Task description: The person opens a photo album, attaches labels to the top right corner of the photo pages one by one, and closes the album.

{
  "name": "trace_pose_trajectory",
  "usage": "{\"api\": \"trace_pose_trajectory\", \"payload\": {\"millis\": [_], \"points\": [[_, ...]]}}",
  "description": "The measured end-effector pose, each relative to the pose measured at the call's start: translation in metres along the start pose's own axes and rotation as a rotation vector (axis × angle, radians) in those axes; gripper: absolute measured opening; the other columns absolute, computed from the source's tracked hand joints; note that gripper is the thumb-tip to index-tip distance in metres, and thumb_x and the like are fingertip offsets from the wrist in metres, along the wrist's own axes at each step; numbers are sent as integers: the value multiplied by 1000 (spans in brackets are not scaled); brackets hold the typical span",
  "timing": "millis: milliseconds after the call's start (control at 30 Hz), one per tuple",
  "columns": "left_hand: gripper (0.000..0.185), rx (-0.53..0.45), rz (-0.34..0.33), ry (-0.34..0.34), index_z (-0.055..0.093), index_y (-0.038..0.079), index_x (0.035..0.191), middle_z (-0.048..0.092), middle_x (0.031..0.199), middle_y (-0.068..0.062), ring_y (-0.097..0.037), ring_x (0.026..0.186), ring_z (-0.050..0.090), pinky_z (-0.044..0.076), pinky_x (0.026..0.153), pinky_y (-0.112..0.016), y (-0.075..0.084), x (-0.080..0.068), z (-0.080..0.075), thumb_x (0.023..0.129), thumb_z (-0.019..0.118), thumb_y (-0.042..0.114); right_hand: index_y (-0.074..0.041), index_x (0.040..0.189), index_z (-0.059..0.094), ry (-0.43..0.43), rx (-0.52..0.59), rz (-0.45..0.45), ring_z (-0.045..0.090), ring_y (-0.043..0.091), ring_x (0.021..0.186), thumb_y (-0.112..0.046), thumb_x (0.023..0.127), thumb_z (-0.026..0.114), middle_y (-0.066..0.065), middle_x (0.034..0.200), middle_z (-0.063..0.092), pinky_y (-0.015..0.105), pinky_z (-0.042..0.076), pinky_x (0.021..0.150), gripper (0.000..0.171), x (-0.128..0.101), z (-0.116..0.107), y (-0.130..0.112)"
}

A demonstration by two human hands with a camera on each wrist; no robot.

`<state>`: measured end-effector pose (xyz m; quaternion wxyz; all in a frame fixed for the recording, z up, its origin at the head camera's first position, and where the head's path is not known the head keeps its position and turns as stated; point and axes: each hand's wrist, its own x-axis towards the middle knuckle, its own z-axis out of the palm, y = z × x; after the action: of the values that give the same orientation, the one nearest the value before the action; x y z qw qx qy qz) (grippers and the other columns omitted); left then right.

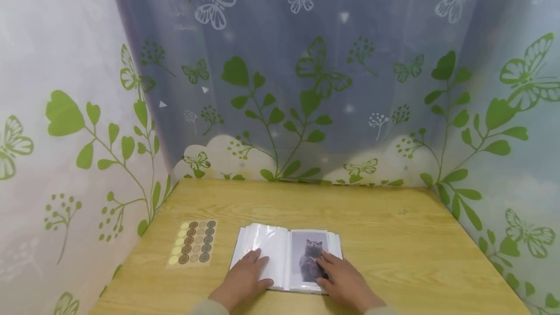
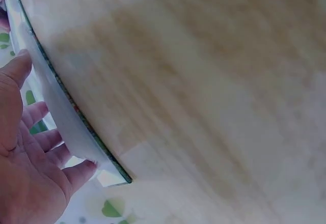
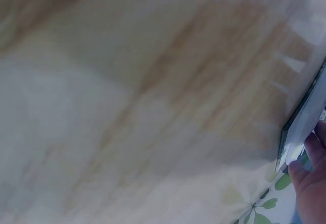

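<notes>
Near the front edge of the wooden table (image 1: 393, 237) lies an open photo album (image 1: 286, 254), its pages spread flat left and right of the spine. On the right page sits a picture of a grey cat (image 1: 310, 259); the left page shows only glossy, empty sleeves. Both hands rest on the album from the near side. Flat on the left page lies the left hand (image 1: 245, 278), fingers straight and spread, holding nothing; the left wrist view shows its fingertips (image 2: 81, 170) against the album's edge. Over the near right corner of the right page lies the right hand (image 1: 343, 281), fingers extended and loose, their tips touching the cat picture's lower right part; in the right wrist view, blurred, a fingertip (image 3: 313, 147) meets the album's corner. Left of the album, well apart, a sheet of round stickers (image 1: 194, 242) lies flat on the table.
</notes>
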<state>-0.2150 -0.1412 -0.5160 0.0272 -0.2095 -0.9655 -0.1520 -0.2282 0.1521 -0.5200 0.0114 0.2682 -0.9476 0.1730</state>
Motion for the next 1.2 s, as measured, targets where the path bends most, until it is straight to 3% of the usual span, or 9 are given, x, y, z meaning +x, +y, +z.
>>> {"api": "trace_pose_trajectory", "payload": {"millis": [167, 500, 733, 833, 1033, 1100, 1200], "points": [[61, 4, 2, 8, 59, -1, 131, 51, 138, -28, -45, 127, 48, 39, 106, -54, 0, -1, -2, 89, 70, 41, 4, 134, 57, -29, 26, 8, 48, 42, 129, -31, 94, 65, 24, 143, 49, 57, 41, 103, 54, 1, -1, -1], [60, -16, -20, 36, 62, 2, 126, 54, 136, -23, -40, 126, 51, 45, 102, -51, 0, 7, -4, 86, 73, 46, 8, 131, 58, 37, 25, -21, 50, 43, 127, -27, 92, 67, 26, 140, 51, 57, 42, 102, 53, -2, -9, 5], [44, 27, -44, 56, 68, 6, 104, 60, 104, -9, -28, 95, 57, 54, 78, -44, -8, 4, -11, 83, 76, 44, 7, 131, 59, -15, 83, 1, 49, 45, 127, -25, 91, 69, 26, 140, 51, 60, 41, 101, 52, -1, -8, 4], [39, 38, -57, 37, 70, 5, 103, 59, 98, -6, -26, 89, 57, 54, 74, -43, -14, 3, -18, 86, 74, 40, 7, 130, 60, -15, 108, 15, 49, 45, 126, -24, 90, 70, 26, 139, 51, 61, 41, 101, 51, 0, -6, 5], [33, -32, -122, -9, 71, 5, 104, 64, 100, -10, -31, 96, 61, 52, 85, -48, -32, -1, -26, 89, 71, 35, 6, 124, 63, 17, 150, 32, 50, 45, 125, -21, 85, 72, 26, 136, 54, 61, 42, 100, 49, 1, -5, 1], [32, -66, -171, 6, 71, 6, 105, 66, 104, -13, -34, 101, 62, 51, 89, -52, -42, -2, -27, 90, 70, 33, 6, 123, 64, 46, 156, 25, 51, 45, 124, -20, 85, 72, 25, 135, 55, 61, 42, 99, 47, 0, -3, -1], [31, -110, -236, 82, 70, 5, 108, 66, 111, -18, -39, 105, 62, 51, 90, -55, -60, -2, -31, 91, 70, 30, 4, 120, 66, 139, 148, 16, 55, 42, 121, -18, 83, 73, 23, 131, 58, 56, 44, 99, 43, -1, 0, -3]]}}
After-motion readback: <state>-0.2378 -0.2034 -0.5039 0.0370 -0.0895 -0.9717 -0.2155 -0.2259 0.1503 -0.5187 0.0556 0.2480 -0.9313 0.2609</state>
